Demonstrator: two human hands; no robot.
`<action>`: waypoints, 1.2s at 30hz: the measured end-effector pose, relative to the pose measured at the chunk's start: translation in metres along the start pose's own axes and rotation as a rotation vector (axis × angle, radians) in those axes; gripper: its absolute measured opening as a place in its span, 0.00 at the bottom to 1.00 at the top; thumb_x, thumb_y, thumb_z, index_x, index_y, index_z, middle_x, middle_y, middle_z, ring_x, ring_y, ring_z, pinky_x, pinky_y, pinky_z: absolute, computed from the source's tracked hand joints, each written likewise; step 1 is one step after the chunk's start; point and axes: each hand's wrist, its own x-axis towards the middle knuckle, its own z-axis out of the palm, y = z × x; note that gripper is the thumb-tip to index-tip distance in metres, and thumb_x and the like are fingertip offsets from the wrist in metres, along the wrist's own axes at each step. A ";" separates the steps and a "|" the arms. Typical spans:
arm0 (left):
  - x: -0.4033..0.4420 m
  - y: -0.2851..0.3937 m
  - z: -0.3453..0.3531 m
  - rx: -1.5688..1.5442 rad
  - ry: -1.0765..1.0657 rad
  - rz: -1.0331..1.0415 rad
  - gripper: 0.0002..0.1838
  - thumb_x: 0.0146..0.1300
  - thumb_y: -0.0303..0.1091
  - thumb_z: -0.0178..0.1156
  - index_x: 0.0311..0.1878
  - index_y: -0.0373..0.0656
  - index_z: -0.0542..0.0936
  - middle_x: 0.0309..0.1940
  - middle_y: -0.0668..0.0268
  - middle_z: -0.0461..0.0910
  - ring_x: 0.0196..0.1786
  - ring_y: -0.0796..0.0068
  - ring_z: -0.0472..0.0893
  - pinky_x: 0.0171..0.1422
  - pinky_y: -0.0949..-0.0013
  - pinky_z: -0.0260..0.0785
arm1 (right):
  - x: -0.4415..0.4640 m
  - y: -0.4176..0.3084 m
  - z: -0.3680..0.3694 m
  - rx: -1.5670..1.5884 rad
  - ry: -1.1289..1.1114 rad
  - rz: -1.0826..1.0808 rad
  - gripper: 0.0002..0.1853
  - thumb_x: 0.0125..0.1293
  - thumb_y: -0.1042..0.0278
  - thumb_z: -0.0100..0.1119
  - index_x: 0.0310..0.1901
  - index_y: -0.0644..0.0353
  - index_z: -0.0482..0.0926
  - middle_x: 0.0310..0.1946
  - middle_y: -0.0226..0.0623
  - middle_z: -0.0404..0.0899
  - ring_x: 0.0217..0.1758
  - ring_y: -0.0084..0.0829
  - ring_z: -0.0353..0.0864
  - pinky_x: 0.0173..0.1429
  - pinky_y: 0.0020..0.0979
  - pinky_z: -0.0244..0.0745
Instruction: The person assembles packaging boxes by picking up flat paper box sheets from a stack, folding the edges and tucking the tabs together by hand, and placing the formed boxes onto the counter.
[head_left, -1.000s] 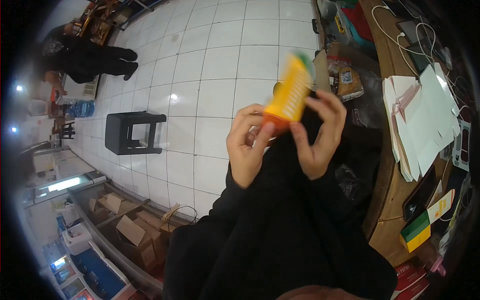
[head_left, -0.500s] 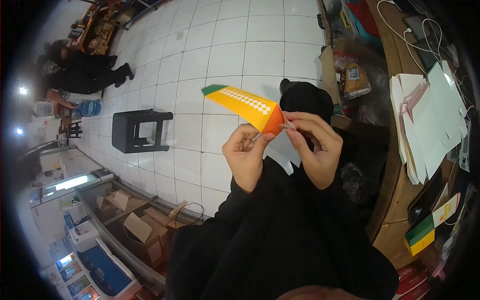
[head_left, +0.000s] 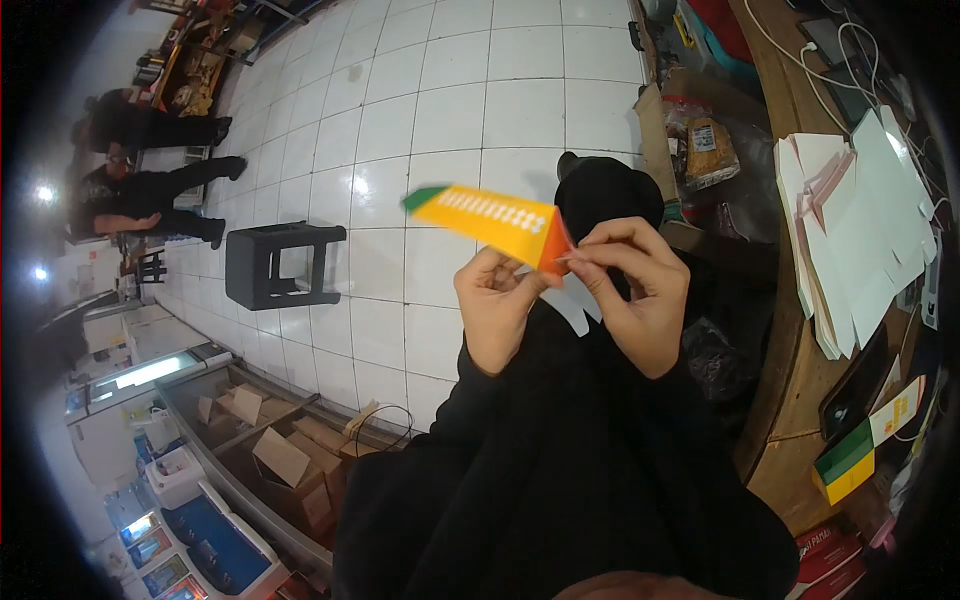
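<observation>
A folded printed cardboard piece, yellow with white diamonds, is held up over my lap. Its far tip is green and its near end orange. My left hand is closed on the lower edge by the orange part, thumb in front. With thumb and fingertips pressed together, my right hand pinches the orange end; the exact edge is partly hidden by the fingers. Below the hands, a white paper piece lies against my dark clothing.
On the wooden table at right lie a stack of white sheets, cables and another green-and-yellow printed carton. A black stool stands on the tiled floor. Two people in dark clothes are at far left. Open cardboard boxes fill the lower left.
The cardboard's orange end has turned slightly and looks narrower, with both hands still on it. My left hand shifted a little right. At far left, the people have moved and a second one shows clearly.
</observation>
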 end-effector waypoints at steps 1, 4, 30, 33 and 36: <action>0.000 0.002 0.000 -0.001 -0.002 -0.001 0.13 0.51 0.14 0.57 0.42 0.26 0.72 0.36 0.56 0.78 0.38 0.70 0.78 0.45 0.72 0.72 | 0.002 -0.004 -0.002 -0.002 0.001 0.000 0.06 0.48 0.83 0.61 0.30 0.66 0.79 0.30 0.35 0.75 0.30 0.24 0.76 0.32 0.18 0.69; -0.003 0.010 0.005 -0.001 -0.033 -0.007 0.15 0.48 0.09 0.56 0.42 0.26 0.72 0.36 0.54 0.77 0.36 0.68 0.79 0.42 0.71 0.73 | 0.006 -0.012 -0.005 -0.123 -0.104 -0.142 0.06 0.47 0.82 0.63 0.29 0.65 0.80 0.30 0.36 0.75 0.32 0.27 0.79 0.33 0.20 0.73; 0.005 -0.006 0.001 1.348 -0.389 0.335 0.43 0.35 0.40 0.70 0.61 0.53 0.65 0.67 0.58 0.50 0.68 0.51 0.50 0.62 0.34 0.37 | 0.001 0.013 0.004 0.673 0.065 0.543 0.19 0.66 0.74 0.41 0.59 0.66 0.63 0.44 0.39 0.74 0.46 0.22 0.74 0.49 0.23 0.73; 0.002 -0.012 -0.002 1.360 -0.319 0.434 0.36 0.38 0.32 0.69 0.57 0.48 0.70 0.61 0.59 0.63 0.65 0.54 0.58 0.63 0.39 0.44 | -0.001 0.020 -0.001 0.721 0.047 0.497 0.20 0.66 0.73 0.43 0.59 0.69 0.60 0.49 0.41 0.71 0.52 0.27 0.72 0.54 0.28 0.72; 0.001 -0.020 0.001 0.943 -0.151 0.554 0.10 0.45 0.19 0.63 0.35 0.36 0.79 0.36 0.62 0.81 0.45 0.60 0.79 0.53 0.65 0.67 | 0.001 0.023 -0.010 0.586 0.117 0.453 0.16 0.64 0.73 0.48 0.52 0.71 0.68 0.43 0.40 0.75 0.45 0.25 0.75 0.51 0.25 0.72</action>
